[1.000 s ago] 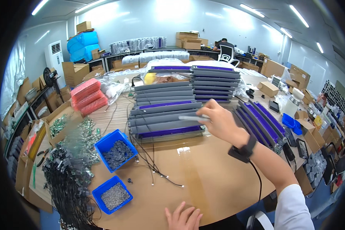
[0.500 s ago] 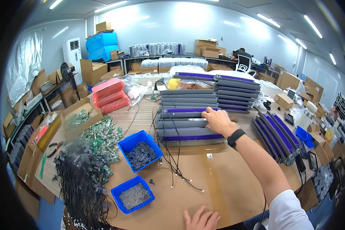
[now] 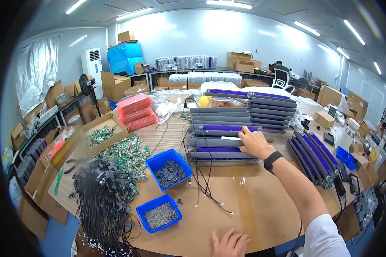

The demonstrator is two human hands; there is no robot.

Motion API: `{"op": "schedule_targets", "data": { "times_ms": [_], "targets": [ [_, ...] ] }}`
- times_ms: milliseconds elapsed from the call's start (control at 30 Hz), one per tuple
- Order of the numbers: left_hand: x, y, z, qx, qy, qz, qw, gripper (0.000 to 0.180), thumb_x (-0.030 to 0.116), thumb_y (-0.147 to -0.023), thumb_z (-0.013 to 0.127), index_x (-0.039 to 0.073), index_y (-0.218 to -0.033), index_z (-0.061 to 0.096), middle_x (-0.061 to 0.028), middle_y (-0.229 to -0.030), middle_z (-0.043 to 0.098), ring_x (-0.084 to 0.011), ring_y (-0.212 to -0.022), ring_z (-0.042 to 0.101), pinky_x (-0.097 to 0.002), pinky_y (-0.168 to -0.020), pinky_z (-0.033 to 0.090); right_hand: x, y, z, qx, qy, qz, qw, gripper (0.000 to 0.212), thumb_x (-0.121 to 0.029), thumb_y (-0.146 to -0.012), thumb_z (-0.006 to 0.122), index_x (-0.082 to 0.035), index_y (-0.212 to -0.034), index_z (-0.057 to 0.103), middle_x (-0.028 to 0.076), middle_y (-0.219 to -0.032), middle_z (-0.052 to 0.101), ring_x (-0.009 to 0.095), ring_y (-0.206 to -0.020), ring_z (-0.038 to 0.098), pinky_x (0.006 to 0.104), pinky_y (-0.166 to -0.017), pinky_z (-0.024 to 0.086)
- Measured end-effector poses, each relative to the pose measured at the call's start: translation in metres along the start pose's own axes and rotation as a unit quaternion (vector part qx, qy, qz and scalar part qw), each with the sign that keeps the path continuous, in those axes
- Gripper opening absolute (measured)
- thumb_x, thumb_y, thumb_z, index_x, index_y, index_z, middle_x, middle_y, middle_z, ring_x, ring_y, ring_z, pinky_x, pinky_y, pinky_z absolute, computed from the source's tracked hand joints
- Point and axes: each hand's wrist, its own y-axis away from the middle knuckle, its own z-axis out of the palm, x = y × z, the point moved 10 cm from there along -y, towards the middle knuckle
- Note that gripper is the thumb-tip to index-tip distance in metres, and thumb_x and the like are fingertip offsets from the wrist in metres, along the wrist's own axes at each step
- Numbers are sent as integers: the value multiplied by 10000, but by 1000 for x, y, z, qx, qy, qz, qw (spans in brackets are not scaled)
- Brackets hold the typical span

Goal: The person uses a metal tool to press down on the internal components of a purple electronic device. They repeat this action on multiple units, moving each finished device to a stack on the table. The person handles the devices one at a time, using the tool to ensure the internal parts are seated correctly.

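Observation:
My right hand point(image 3: 254, 142), with a black band on the wrist, reaches over the stack of grey-and-purple long panels point(image 3: 221, 110) in the middle. Its fingers are closed at the end of a slim pale stick point(image 3: 230, 138), which lies along one of the panels; its kind I cannot make out. My left hand point(image 3: 230, 244) rests flat on the brown cardboard sheet point(image 3: 218, 188) at the near edge, fingers spread and holding nothing. Black cables point(image 3: 206, 188) with white plugs trail from the stack's left side onto the cardboard.
Left of the cables stand a blue bin of dark round parts point(image 3: 169, 173) and a blue bin of small metal parts point(image 3: 159, 215). Beyond are a black cable heap point(image 3: 103, 201), green circuit boards point(image 3: 126, 150) and pink bubble-wrapped packs point(image 3: 135, 112). More panels point(image 3: 313, 156) lie at right.
The view has shifted, so the whole scene sits further right and slightly lower. My right hand stays at the stick over the panels, and my left hand remains flat on the cardboard.

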Motion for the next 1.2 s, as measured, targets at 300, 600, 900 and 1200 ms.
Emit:
{"op": "schedule_targets", "data": {
  "times_ms": [300, 600, 900, 1200],
  "targets": [
    [-3, 3, 1, 34, 1, -9, 999, 206, 133, -809, 724, 90, -1005, 677, -43, -998, 622, -264, -1113, 571, -685, -1055, 280, 19, 66, -57, 64, 30, 15, 997, 423, -212, -675, 812, -39, -972, 566, 120, -1043, 535, 312, -640, 653, 412, -589, 544],
    [-3, 0, 6, -20, -46, -14, 999, 171, 166, -775, 758, 147, -941, 720, 12, -988, 660, -254, -1104, 596, -678, -1075, 247, -18, 174, -61, 48, -19, -41, 998, 429, -213, -666, 807, -69, -1006, 589, 99, -1130, 524, 255, -635, 639, 372, -556, 535],
    [-3, 0, -4, -3, 31, -22, 999, 132, 130, -774, 772, 144, -900, 736, 24, -934, 679, -252, -1120, 599, -696, -1078, 227, -21, 172, -41, -12, -88, -21, 996, 343, -176, -778, 719, -67, -1075, 587, 118, -1151, 565, 322, -705, 664, 418, -610, 542],
    [-3, 10, -39, 80, 125, -49, 988, 101, 15, -786, 731, 99, -843, 740, -19, -839, 702, -302, -1092, 652, -609, -1136, 205, -12, 155, -50, 31, -83, 16, 996, 192, -57, -838, 623, -82, -1013, 548, 100, -837, 609, 319, -665, 641, 431, -579, 507]
  ]
}}
